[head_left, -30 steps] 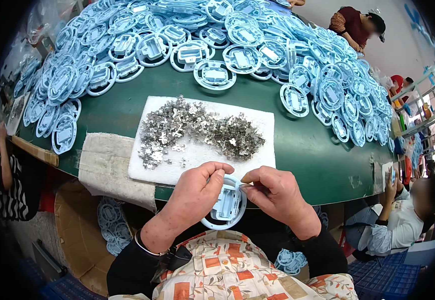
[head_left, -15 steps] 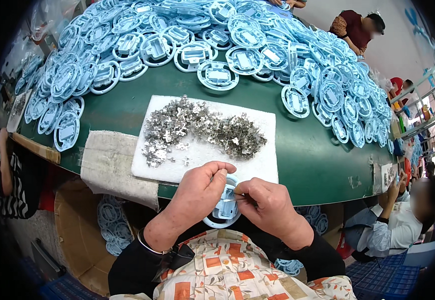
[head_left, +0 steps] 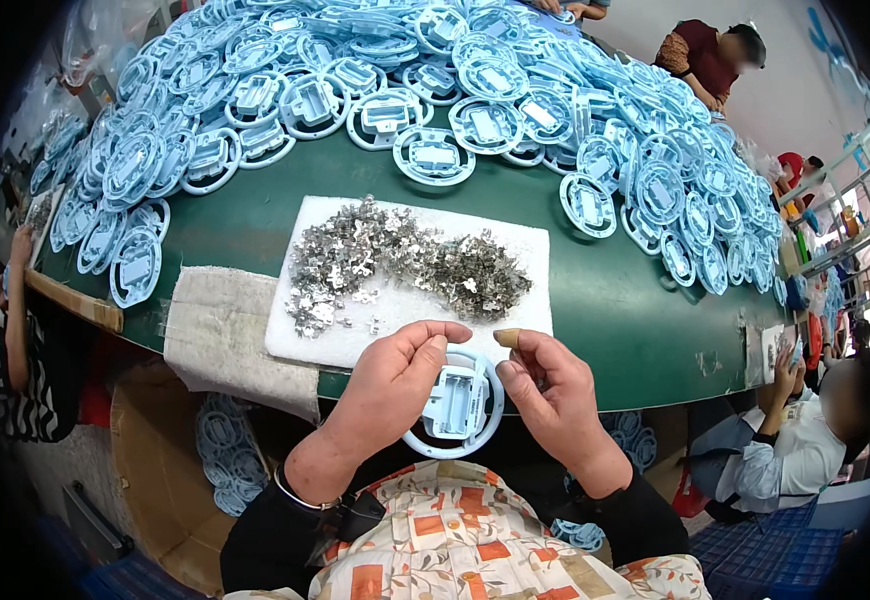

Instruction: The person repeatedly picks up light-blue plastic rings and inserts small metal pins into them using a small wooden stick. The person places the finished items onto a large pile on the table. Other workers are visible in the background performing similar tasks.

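My left hand (head_left: 395, 385) grips a light blue plastic wheel-shaped part (head_left: 452, 405) by its left rim, thumb and forefinger closed. This part is a round ring with a rectangular box-like recess in its middle, held over my lap at the table's near edge. My right hand (head_left: 555, 400) is at the ring's right side, forefinger and thumb apart with nothing visible between them; a tan cover sits on the forefinger tip. Whether the right thumb touches the rim I cannot tell. Just beyond my hands, a heap of small metal clips (head_left: 405, 262) lies on a white foam sheet (head_left: 525, 245).
A large pile of the same blue parts (head_left: 385, 118) covers the far side of the green table (head_left: 645, 330). A grey cloth pad (head_left: 240, 325) hangs over the near edge. Below stands a cardboard box (head_left: 160, 470) with more parts. Other people sit around the table.
My right fingers have moved off the part's middle, up and to the right, and spread apart. The thin piece they pinched no longer shows. My left hand still holds the ring.
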Motion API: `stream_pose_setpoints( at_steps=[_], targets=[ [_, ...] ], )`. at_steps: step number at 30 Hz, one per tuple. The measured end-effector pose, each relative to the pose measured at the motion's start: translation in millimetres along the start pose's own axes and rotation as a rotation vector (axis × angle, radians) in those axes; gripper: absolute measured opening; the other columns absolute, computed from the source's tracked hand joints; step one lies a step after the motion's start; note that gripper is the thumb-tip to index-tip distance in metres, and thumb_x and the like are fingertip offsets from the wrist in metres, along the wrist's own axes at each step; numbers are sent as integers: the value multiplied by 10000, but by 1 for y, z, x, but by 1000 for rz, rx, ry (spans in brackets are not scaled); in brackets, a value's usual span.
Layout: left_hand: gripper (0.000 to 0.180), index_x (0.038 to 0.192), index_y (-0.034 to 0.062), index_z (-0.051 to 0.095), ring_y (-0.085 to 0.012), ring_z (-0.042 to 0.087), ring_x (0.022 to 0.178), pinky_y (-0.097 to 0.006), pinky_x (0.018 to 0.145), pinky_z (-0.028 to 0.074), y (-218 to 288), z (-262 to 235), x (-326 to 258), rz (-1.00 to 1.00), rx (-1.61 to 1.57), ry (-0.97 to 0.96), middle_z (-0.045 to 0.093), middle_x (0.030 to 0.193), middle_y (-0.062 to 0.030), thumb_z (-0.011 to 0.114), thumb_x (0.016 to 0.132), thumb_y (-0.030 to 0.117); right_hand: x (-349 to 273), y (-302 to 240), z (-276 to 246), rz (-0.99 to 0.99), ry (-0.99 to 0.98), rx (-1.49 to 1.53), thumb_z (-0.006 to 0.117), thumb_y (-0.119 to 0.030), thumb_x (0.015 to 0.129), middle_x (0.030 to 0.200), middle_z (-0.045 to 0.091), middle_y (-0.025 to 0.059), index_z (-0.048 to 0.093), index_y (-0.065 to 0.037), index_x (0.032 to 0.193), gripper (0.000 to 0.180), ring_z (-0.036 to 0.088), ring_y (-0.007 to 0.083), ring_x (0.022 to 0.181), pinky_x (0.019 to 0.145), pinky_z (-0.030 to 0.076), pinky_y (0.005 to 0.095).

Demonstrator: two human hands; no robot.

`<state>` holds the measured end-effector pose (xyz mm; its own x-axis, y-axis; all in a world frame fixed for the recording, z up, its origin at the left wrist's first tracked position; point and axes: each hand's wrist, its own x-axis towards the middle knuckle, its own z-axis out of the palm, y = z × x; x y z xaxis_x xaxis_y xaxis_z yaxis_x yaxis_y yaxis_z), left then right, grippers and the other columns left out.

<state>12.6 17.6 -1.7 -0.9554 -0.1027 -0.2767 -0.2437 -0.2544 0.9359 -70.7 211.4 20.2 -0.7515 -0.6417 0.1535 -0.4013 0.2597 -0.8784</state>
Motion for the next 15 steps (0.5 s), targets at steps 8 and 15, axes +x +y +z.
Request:
stream_pose_setpoints(
  at_steps=[8, 15],
  targets=[
    [362, 1353, -25, 582, -115, 635, 939, -269, 810, 525, 14, -5, -15, 254, 261, -109, 662, 1062, -80, 505, 1039, 138, 6, -4, -14, 607, -290, 661, 644, -259, 1032, 787, 587, -39, 637, -38, 1101, 232, 440, 8, 574, 485, 320, 177],
    [494, 1401, -46, 532, -253, 617, 968, -344, 876, 503, 32, 0, -19, 351, 737, -254, 588, 1055, -165, 570, 932, 105, 1, -3, -16, 633, -316, 673, 644, -260, 1032, 777, 576, -40, 632, -39, 1088, 229, 424, 14, 563, 476, 313, 186]
  ],
)
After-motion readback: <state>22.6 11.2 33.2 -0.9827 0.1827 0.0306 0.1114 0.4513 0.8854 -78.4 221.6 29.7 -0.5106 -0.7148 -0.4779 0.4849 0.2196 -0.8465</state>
